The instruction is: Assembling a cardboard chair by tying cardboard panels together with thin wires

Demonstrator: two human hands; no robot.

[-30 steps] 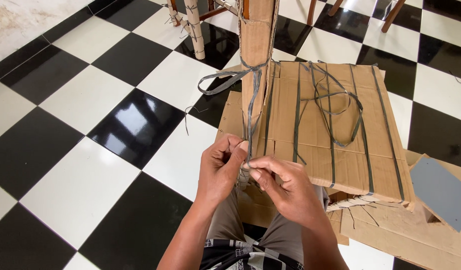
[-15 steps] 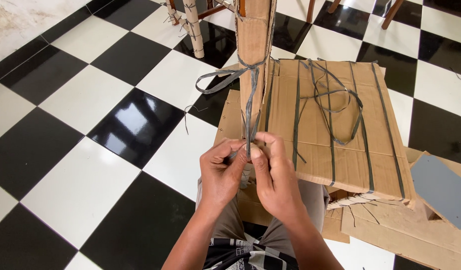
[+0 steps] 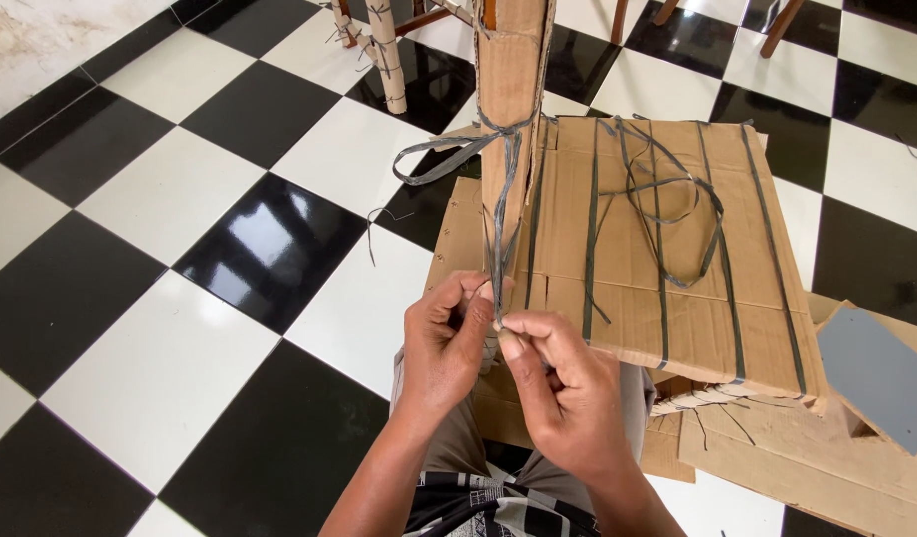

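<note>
Checkered floor, both hands (image 3: 508, 368) shifted, fingertips pinching grey strap (image 3: 500, 239) closer together

One head-worn camera looks steeply down and forward from close above the person's lap. It faces the black-and-white checkered tile floor (image 3: 160, 249) and the flat brown cardboard-wrapped panel (image 3: 667, 249).
</note>
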